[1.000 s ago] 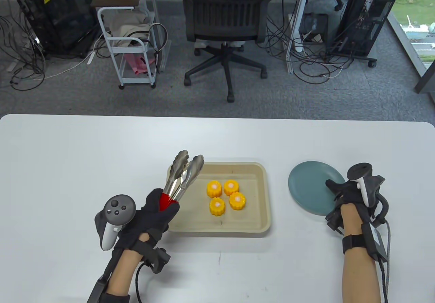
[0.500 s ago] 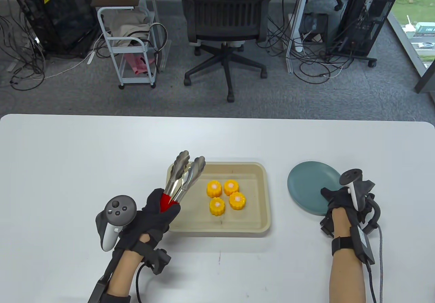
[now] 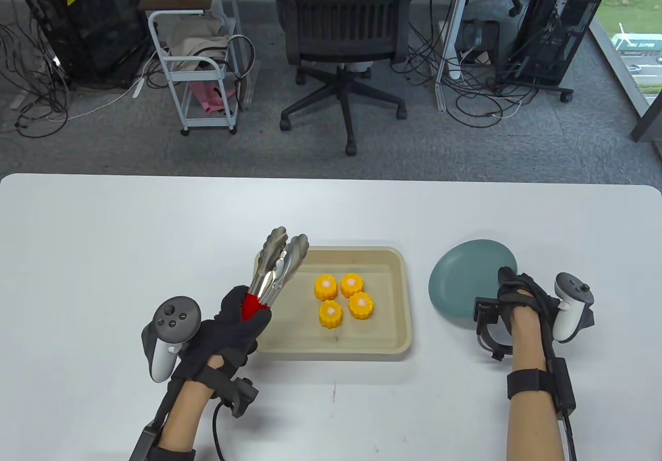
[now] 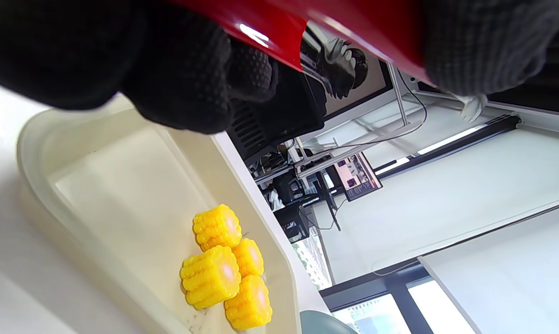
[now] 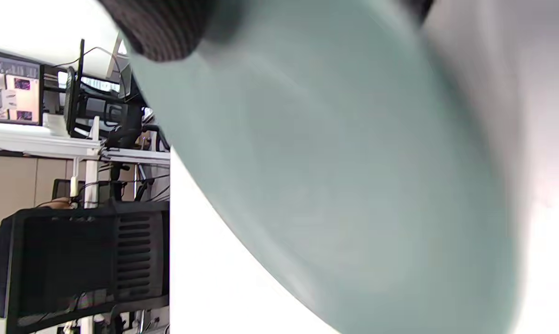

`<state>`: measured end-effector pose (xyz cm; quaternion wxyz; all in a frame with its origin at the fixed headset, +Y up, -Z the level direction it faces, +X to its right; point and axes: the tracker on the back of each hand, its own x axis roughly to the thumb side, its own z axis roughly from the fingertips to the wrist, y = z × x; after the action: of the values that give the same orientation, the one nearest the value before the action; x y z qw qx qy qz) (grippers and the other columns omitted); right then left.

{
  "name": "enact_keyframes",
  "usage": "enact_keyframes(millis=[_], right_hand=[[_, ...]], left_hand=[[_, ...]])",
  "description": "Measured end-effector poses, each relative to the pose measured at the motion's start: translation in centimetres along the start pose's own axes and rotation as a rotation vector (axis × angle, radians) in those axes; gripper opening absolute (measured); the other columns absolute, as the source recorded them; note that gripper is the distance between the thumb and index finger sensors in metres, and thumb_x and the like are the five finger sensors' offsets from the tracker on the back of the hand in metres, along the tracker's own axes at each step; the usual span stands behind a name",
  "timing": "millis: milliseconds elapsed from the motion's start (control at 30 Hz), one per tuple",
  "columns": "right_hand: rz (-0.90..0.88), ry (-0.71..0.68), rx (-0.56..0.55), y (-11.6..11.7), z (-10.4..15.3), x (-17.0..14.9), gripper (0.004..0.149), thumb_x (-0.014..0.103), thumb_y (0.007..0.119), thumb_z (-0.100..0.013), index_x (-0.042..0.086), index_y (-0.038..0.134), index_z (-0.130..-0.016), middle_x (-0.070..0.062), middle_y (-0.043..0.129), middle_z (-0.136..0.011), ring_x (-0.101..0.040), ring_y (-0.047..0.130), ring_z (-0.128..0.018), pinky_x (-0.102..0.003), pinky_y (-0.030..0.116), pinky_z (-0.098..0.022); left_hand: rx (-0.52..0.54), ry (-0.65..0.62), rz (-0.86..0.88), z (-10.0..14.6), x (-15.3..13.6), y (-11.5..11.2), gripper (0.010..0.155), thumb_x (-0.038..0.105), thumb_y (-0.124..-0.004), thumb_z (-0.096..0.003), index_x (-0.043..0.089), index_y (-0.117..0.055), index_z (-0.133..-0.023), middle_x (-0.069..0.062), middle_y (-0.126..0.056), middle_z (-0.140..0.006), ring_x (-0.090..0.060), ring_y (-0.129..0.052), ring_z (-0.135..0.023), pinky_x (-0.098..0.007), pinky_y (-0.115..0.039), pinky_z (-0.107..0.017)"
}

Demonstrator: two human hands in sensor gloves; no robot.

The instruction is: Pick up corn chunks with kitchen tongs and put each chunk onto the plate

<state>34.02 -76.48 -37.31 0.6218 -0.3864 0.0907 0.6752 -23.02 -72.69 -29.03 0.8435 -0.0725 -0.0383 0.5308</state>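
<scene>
yellow warning sticker (image 3: 71, 0) on black cabinet (image 3: 77, 21); writing unreadable.

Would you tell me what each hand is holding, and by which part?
The left hand grips the tongs by their red handle end; the right hand holds the plate by its near rim.

Shiny metal tongs (image 3: 276, 262) with glossy red handle, matt plate (image 3: 463, 282), knit-cloth gloves (image 3: 227, 326)
</scene>
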Motion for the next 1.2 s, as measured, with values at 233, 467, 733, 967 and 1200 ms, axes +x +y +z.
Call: enact_keyframes(millis=[233,467,733,967,1200], right_hand=[[-0.227,-0.111,0.156,0.3,5.4,2.2,0.037,0.043,0.063,-0.053,0.023,0.059,-0.084,-0.017,0.051,-0.109,-0.035,0.096,-0.075,-0.032,0.097,-0.047],[-0.436,-0.21,0.385,1.8,11.2,1.0,0.047,0.04,0.06,-0.053,0.024,0.055,-0.097,-0.019,0.059,-0.106,-0.037,0.095,-0.077,-0.035,0.096,-0.048],[-0.54,-0.153,0.548,5.0,13.7,-6.0,0.057,0.041,0.06,-0.053,0.022,0.046,-0.105,-0.026,0.069,-0.103,-0.045,0.087,-0.085,-0.049,0.089,-0.054],[-0.544,-0.168,0.522,5.2,13.0,-7.3,0.057,0.042,0.059,-0.053,0.021,0.046,-0.104,-0.023,0.072,-0.102,-0.043,0.088,-0.084,-0.049,0.089,-0.054],[-0.564,-0.152,0.533,4.7,12.6,-7.4,0.057,0.042,0.059,-0.053,0.021,0.045,-0.105,-0.023,0.071,-0.103,-0.043,0.087,-0.085,-0.049,0.088,-0.055]], left_hand=[[-0.006,0.004,0.033,0.0,0.0,-0.1,0.095,0.07,-0.073,-0.041,0.014,-0.036,-0.109,-0.02,-0.075,-0.088,-0.031,-0.098,-0.038,-0.049,-0.089,-0.02],[-0.009,0.001,0.051,0.0,0.0,-0.2,0.095,0.069,-0.073,-0.041,0.014,-0.036,-0.109,-0.021,-0.075,-0.087,-0.032,-0.098,-0.038,-0.049,-0.088,-0.02],[-0.087,-0.032,0.041,-0.2,0.1,-0.7,0.096,0.069,-0.073,-0.0417,0.015,-0.031,-0.109,-0.02,-0.071,-0.09,-0.032,-0.096,-0.041,-0.049,-0.088,-0.023],[-0.058,-0.139,0.083,-0.3,0.6,-0.7,0.094,0.07,-0.072,-0.0428,0.017,-0.032,-0.109,-0.017,-0.073,-0.09,-0.029,-0.097,-0.04,-0.046,-0.089,-0.021],[0.027,-0.135,-0.125,0.7,2.1,-1.1,0.093,0.068,-0.074,-0.0428,0.017,-0.035,-0.109,-0.019,-0.074,-0.089,-0.031,-0.097,-0.038,-0.049,-0.088,-0.02]])
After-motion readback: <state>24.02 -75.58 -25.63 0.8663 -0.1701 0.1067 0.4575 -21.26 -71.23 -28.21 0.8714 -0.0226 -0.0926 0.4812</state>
